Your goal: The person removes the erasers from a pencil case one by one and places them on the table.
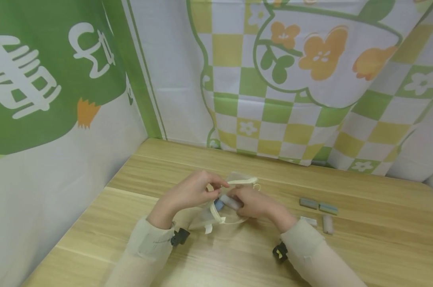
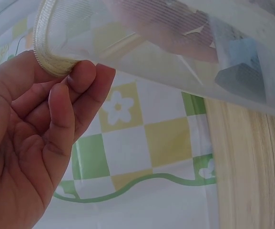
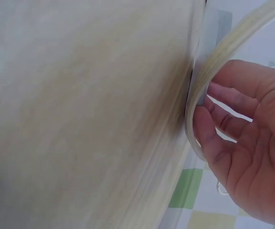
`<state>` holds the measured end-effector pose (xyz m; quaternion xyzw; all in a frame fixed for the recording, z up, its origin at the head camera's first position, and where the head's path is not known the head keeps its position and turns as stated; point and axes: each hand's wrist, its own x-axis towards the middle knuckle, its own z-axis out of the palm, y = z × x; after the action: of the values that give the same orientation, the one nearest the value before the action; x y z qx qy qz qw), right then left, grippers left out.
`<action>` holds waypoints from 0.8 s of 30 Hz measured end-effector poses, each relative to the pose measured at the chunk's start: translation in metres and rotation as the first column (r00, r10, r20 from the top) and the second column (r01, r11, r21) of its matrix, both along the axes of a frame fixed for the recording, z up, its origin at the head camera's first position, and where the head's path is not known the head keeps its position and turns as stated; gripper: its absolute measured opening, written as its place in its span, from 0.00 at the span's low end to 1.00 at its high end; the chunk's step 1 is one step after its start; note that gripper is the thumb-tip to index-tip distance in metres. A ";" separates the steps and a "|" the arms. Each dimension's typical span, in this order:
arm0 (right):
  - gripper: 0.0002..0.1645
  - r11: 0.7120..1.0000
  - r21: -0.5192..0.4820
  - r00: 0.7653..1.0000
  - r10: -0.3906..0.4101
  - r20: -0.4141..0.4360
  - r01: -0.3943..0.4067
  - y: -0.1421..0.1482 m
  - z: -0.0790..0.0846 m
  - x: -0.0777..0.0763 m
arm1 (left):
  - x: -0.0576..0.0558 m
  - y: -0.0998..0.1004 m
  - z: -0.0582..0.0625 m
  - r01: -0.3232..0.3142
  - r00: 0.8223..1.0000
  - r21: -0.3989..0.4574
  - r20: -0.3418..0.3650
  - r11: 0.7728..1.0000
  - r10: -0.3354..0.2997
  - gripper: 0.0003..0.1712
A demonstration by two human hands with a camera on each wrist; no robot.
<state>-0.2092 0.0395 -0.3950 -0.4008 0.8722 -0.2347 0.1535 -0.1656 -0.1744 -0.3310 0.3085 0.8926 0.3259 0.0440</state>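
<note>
A translucent mesh pouch (image 1: 202, 215) with a cream zipper (image 2: 43, 36) lies open on the table. My left hand (image 1: 191, 194) pinches its zippered edge between thumb and fingers, the other fingers loosely bent. Inside the pouch mouth, my right hand (image 1: 253, 202) grips a light grey block (image 1: 232, 202) with thumb and fingers. The zipper band curves past the right hand (image 3: 254, 129) in the right wrist view. A blue piece (image 1: 219, 205) shows beside the grey block. Through the mesh, the left wrist view shows a dark grey piece (image 2: 242, 82), blurred.
Right of the pouch lie a dark grey block (image 1: 308, 203), a grey block with a blue-green side (image 1: 328, 209), a white piece (image 1: 308, 221) and a rounded light grey block (image 1: 327, 224). Patterned curtains (image 1: 245, 119) hang behind the wooden table (image 1: 130, 191).
</note>
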 end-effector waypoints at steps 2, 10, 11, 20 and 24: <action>0.26 1.000 -0.014 1.000 0.012 0.003 -0.012 0.000 0.000 -0.001 | 0.000 0.000 0.000 -0.003 1.000 -0.002 0.002 1.000 0.003 0.14; 0.25 1.000 -0.025 0.999 0.007 0.040 -0.006 -0.001 -0.003 -0.004 | 0.000 0.000 0.000 0.005 1.000 0.002 0.003 1.000 -0.005 0.15; 0.25 1.000 -0.027 0.999 0.009 0.045 -0.008 -0.001 -0.003 -0.004 | 0.000 0.000 0.000 0.006 1.000 0.002 0.003 1.000 -0.006 0.15; 0.22 0.994 -0.100 0.996 0.044 0.082 -0.036 0.002 -0.008 -0.007 | -0.001 0.001 -0.001 0.011 1.000 -0.006 0.001 1.000 -0.011 0.15; 0.22 0.990 -0.134 0.995 0.052 0.088 -0.040 0.004 -0.008 -0.008 | 0.000 0.002 -0.001 0.017 1.000 -0.001 0.011 1.000 -0.017 0.15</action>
<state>-0.2169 0.0431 -0.4035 -0.4192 0.8373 -0.3062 0.1717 -0.1660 -0.1727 -0.3316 0.3142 0.8899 0.3265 0.0517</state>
